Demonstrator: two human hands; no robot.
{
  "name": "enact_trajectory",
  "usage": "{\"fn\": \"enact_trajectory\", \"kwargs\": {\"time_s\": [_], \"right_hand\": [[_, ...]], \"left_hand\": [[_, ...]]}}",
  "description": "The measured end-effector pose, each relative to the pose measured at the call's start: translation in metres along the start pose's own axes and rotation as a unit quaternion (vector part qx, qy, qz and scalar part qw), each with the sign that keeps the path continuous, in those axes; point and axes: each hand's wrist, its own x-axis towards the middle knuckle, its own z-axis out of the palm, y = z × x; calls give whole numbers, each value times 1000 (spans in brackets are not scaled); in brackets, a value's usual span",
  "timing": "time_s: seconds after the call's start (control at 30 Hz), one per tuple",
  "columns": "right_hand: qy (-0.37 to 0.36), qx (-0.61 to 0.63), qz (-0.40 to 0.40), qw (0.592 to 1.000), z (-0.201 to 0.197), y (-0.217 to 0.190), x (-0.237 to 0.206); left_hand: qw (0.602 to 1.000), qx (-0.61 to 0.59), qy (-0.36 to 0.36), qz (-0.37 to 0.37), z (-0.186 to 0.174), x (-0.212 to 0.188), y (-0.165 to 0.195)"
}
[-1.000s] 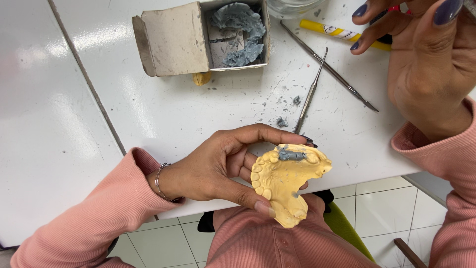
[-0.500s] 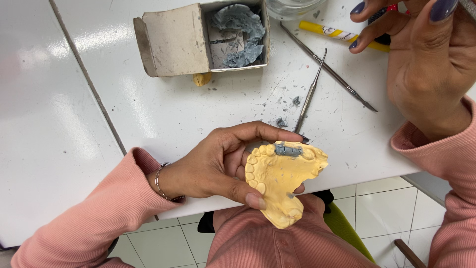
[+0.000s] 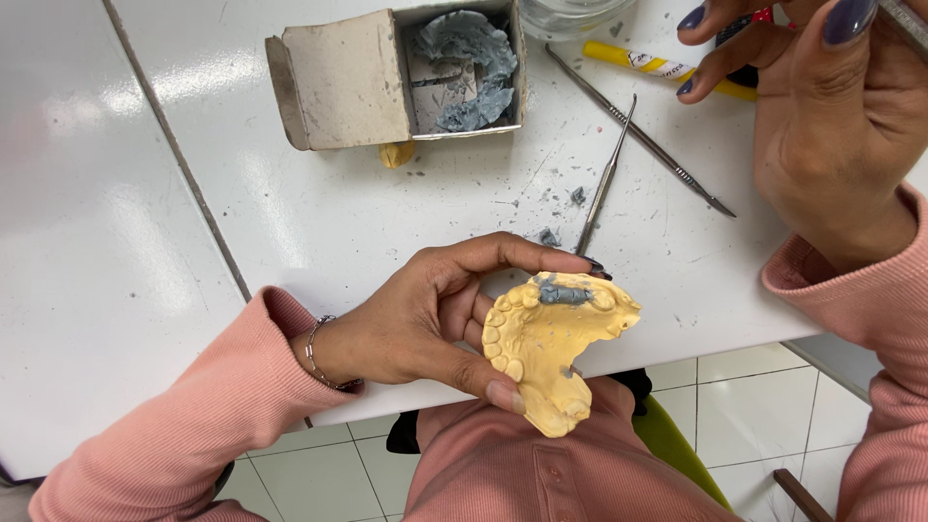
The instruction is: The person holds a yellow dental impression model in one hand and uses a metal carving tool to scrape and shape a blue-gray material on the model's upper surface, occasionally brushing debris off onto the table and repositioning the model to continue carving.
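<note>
Left hand (image 3: 425, 319): gripping the yellow dental cast (image 3: 551, 343) between thumb underneath and forefinger over the top, holding it at the near edge of the white table (image 3: 319, 222), above the lap.
Yellow dental cast: sitting teeth-up in the left hand, jutting out past the table edge, tilting a little toward the right.
Grey wax patch (image 3: 561, 290): sticking on the far side of the cast's tooth row, just beside the left forefinger's tip.
Right hand (image 3: 831, 126): hovering high at the far right, well apart from the cast, fingers curling inward; pinching a thin metal tool (image 3: 909, 21) at the top corner, though most of that tool being cut off by the picture's edge.
Cardboard box (image 3: 387, 77): lying open on the far part of the table, holding lumps of grey wax (image 3: 464, 53) inside.
Two metal instruments (image 3: 628, 135): lying crossed on the table between box and right hand, one reaching near the left forefinger.
Yellow pen (image 3: 643, 66): lying at the far side, partly hiding behind the right fingers.
Grey crumbs (image 3: 577, 196): scattering over the table beside the instruments.
Bracelet (image 3: 314, 348): circling the left wrist, just at the pink sleeve's (image 3: 184, 425) cuff.
</note>
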Motion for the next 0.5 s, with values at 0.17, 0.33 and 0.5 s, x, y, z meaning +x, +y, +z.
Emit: {"fn": "enact_trajectory", "kwargs": {"time_s": [0.17,0.33,0.5], "right_hand": [[-1,0,-3,1000,0,-2,0],[-4,4,-5,1000,-1,-3,-2],[-12,8,-13,1000,0,-6,-1]], "left_hand": [[1000,21,-6,10,3,0,1],[999,40,5,-5,5,0,2],[997,73,-2,-4,4,-1,3]]}}
